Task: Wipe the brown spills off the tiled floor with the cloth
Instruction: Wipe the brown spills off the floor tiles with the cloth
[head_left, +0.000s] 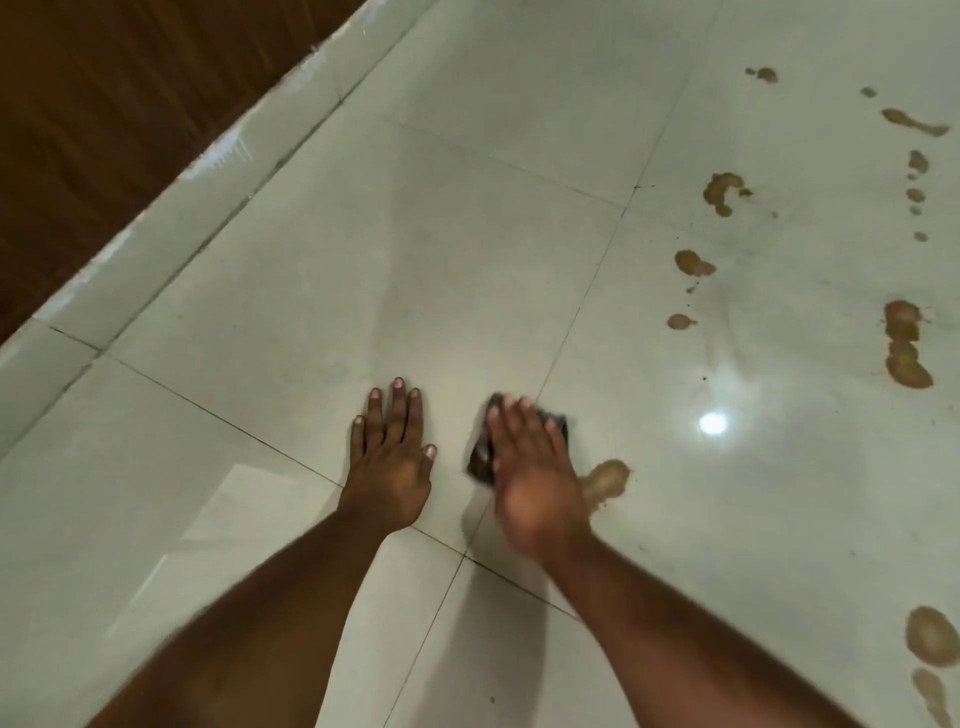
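My right hand (532, 467) presses flat on a dark cloth (480, 460) on the pale tiled floor (415, 260); the hand is blurred and covers most of the cloth. A brown spill (608, 478) lies just right of that hand, touching its edge. My left hand (392, 452) rests palm down on the floor, fingers spread, a short way left of the cloth, holding nothing. Several more brown spills dot the floor to the right, among them a large patch (906, 345), a blotch (722, 192) farther off, and one near the lower right edge (932, 642).
A tiled skirting (171, 208) runs diagonally along the upper left, with a dark wooden surface (88, 104) behind it. A bright light reflection (712, 423) glares on the floor right of my right hand. Dark grout lines cross under my hands.
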